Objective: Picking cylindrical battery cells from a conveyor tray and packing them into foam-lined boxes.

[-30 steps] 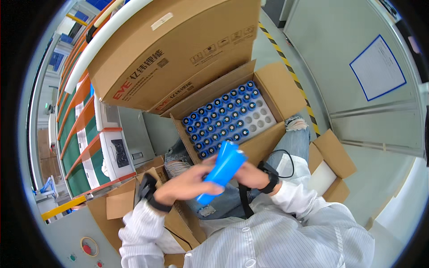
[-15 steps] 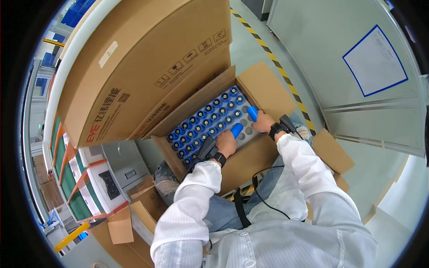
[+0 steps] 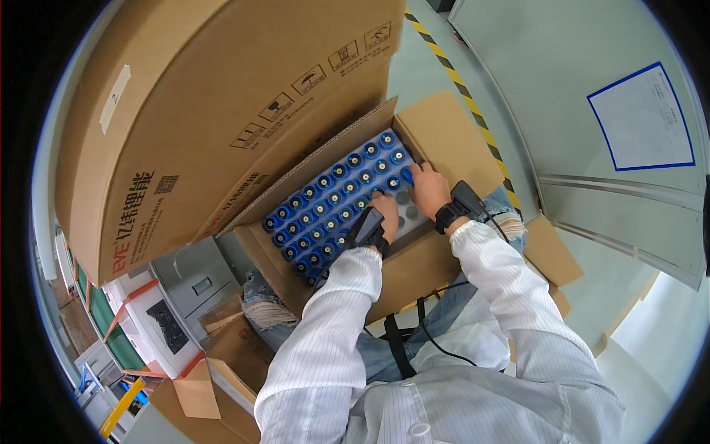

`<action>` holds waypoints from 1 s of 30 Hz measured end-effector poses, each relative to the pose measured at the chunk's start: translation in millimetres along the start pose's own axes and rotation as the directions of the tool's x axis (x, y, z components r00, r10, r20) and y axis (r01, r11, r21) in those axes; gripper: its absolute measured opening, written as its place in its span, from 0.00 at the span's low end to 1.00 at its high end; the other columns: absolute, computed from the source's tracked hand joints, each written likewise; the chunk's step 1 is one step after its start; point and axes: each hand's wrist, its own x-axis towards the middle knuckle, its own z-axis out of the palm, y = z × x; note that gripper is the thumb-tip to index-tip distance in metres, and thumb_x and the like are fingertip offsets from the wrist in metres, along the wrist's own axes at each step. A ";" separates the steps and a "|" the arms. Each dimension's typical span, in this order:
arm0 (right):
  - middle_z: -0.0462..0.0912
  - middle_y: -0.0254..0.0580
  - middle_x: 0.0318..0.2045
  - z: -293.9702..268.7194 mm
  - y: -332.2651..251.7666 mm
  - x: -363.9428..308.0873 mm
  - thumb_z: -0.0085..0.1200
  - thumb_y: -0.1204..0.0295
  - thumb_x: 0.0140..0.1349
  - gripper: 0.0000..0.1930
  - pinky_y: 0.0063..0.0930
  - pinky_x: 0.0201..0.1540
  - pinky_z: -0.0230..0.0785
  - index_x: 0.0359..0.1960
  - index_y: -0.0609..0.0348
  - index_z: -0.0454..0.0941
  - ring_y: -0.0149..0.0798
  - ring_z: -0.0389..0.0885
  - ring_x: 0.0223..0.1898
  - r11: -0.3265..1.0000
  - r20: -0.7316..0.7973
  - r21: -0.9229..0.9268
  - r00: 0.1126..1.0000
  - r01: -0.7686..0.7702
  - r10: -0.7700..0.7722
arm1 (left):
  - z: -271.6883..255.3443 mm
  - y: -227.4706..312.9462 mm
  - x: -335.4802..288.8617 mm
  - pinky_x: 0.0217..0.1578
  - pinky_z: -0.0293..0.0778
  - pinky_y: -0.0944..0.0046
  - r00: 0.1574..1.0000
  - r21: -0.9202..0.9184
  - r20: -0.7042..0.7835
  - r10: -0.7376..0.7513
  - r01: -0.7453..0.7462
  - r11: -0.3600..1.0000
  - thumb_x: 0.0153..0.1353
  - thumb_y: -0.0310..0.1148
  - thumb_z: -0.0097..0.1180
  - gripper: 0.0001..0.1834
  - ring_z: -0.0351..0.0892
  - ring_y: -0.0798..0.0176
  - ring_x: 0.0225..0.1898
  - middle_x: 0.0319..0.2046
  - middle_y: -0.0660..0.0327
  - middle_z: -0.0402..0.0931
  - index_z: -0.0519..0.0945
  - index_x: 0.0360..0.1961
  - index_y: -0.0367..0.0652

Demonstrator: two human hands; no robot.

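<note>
Landmark: the open carton, sitting on the person's lap with its flaps folded outward so the inside is reachable from above.

- Big closed box: lying to the left of the carton and leaning over its far-left flap, crowding that side.
- Small open boxes: resting on the floor down and left of the carton, flaps up.
- Blue cylinders: standing upright in rows inside the carton, caps up, filling its left and middle part; each one is sitting in its own socket, which is keeping them apart and upright.
- Grey tray: showing bare at the carton's near-right corner, with several round sockets standing empty.
- Left hand: reaching into the carton at the edge of the filled rows, fingers curled down onto a cap; whether it is gripping one cannot be told. A black band is sitting on the wrist.
- Right hand: lying just right of the left one, fingers closing round one blue cylinder at the border of the empty sockets.
- Striped tape line: running along the floor to the right of the carton.
</note>
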 end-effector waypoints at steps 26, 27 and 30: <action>0.80 0.53 0.33 86.5 -15.9 -111.5 0.55 0.75 0.54 0.06 0.47 0.41 0.70 0.34 0.59 0.79 0.57 0.77 0.36 0.873 -0.089 0.244 0.906 0.423 -0.414 | -378.1 -496.7 -259.4 0.31 0.73 0.63 0.435 -0.720 -0.509 -0.743 0.258 0.644 0.61 0.41 0.56 0.16 0.78 0.66 0.29 0.25 0.58 0.80 0.82 0.32 0.35; 0.79 0.54 0.33 80.0 -12.3 -114.9 0.55 0.76 0.54 0.06 0.47 0.40 0.69 0.33 0.60 0.79 0.58 0.77 0.37 0.847 -0.107 0.228 0.877 0.480 -0.468 | -356.8 -519.8 -249.5 0.36 0.74 0.58 0.500 -0.598 -0.463 -0.732 0.433 0.675 0.58 0.42 0.58 0.16 0.82 0.56 0.32 0.28 0.52 0.82 0.83 0.33 0.37; 0.78 0.55 0.33 74.3 -4.6 -124.0 0.54 0.78 0.53 0.04 0.47 0.39 0.69 0.31 0.61 0.77 0.59 0.76 0.37 0.842 -0.166 0.214 0.868 0.494 -0.467 | -294.0 -568.4 -190.1 0.45 0.75 0.53 0.577 -0.497 -0.352 -0.737 0.552 0.669 0.55 0.41 0.59 0.16 0.81 0.45 0.41 0.37 0.46 0.82 0.84 0.36 0.38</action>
